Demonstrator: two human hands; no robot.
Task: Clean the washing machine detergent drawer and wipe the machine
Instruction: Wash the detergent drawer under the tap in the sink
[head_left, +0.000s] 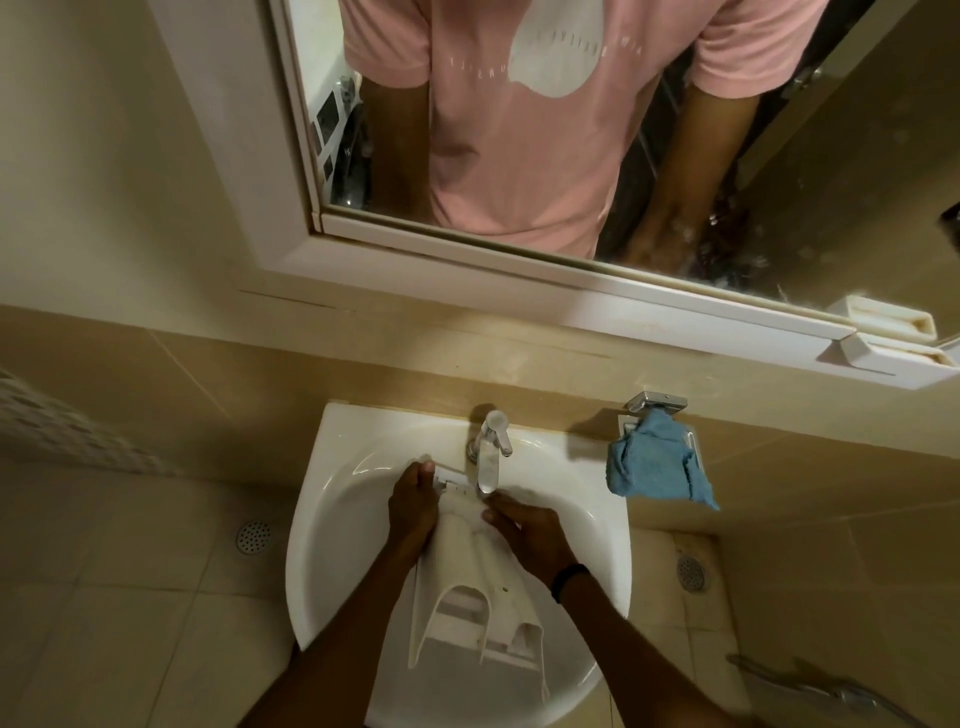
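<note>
1. Lying over the white sink (322, 519), the detergent drawer (475, 587) is held with its long axis running from the tap (491, 452) toward the person.
2. Its far left edge is clasped in the left hand (413, 512); the right hand (530, 535) is laid across its top, grip unclear.
</note>
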